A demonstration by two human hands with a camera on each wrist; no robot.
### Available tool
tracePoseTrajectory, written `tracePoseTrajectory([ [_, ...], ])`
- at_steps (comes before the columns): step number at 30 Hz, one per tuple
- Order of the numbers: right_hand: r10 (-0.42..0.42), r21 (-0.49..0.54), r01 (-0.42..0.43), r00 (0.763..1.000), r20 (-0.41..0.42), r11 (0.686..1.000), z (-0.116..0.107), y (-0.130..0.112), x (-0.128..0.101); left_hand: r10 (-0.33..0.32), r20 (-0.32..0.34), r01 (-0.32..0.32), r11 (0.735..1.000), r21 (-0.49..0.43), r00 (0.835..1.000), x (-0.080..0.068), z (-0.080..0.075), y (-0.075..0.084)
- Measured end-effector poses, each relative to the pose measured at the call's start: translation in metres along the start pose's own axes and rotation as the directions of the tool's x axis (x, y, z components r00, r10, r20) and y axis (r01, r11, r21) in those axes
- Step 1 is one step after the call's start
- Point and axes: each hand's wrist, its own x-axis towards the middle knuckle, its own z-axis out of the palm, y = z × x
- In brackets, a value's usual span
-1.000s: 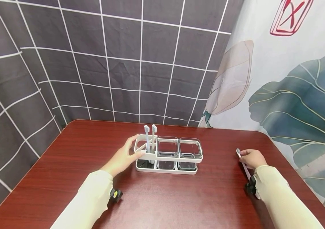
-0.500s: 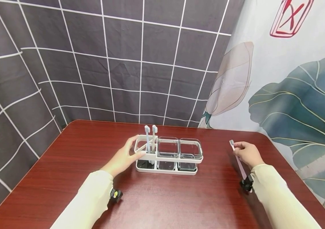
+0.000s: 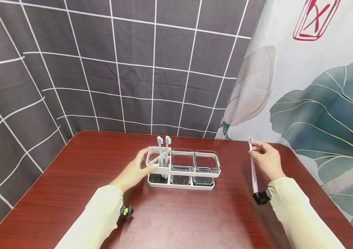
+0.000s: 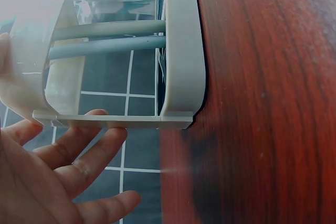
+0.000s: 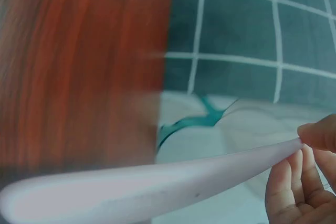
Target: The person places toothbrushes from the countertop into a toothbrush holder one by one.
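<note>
A white two-tier toothbrush holder [image 3: 192, 174] stands on the table, two clear cups [image 3: 182, 161] in its middle and right places. A light blue toothbrush [image 3: 160, 149] and a beige toothbrush [image 3: 166, 152] stand upright in the left compartment. My left hand [image 3: 134, 172] holds the holder's left end, thumb on the front of the upper rail. In the left wrist view, fingertips touch the side post [image 4: 105, 121]. Off to the right, my right hand [image 3: 268, 162] pinches a pink toothbrush [image 3: 254, 174] near its head, bristles up; the handle hangs down toward the wrist.
The reddish-brown wooden table [image 3: 176, 218] ends at a dark grey gridded curtain [image 3: 133, 79] behind and to the left. A white curtain with leaf prints [image 3: 328, 114] borders the right side. Black wrist cameras [image 3: 126, 211] sit under both sleeves.
My right hand has risen and moved slightly left with the pink toothbrush, which has turned from slanted to nearly upright. The left hand and the holder have stayed in place.
</note>
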Motion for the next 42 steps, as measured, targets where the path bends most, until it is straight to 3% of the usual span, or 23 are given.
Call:
tracePoseTrajectory([
  [6,0.022,0.137,-0.006,0.993,-0.113,0.991,0.007,-0.024,-0.007,-0.007,0.003,0.007,1.0,-0.009,1.0,0.0,0.0,0.001],
  [11,0.025,0.268,0.026,0.982,-0.186,0.963,0.011,-0.044,-0.015,-0.008,0.002,0.008,1.0,-0.011,1.0,0.0,-0.001,0.0],
  [16,0.009,0.451,0.111,0.966,-0.257,0.886,0.017,-0.062,-0.024,-0.006,0.001,0.006,1.0,-0.007,1.0,0.0,0.0,-0.001],
  [22,-0.027,0.586,0.206,0.954,-0.299,0.784,0.027,-0.082,-0.032,-0.011,0.0,0.011,1.0,-0.003,1.0,0.0,0.0,-0.001],
  [32,-0.04,0.7,0.242,0.956,-0.292,0.672,0.032,-0.111,-0.04,-0.007,0.0,0.007,1.0,-0.001,1.0,0.003,0.0,-0.002],
  [39,-0.063,0.745,0.265,0.956,-0.288,0.612,0.042,-0.129,-0.043,-0.009,0.0,0.009,1.0,-0.006,1.0,0.003,0.0,-0.002],
  [42,-0.066,0.777,0.268,0.957,-0.282,0.57,0.047,-0.136,-0.045,-0.012,0.002,0.012,1.0,-0.009,1.0,0.002,0.0,-0.002],
])
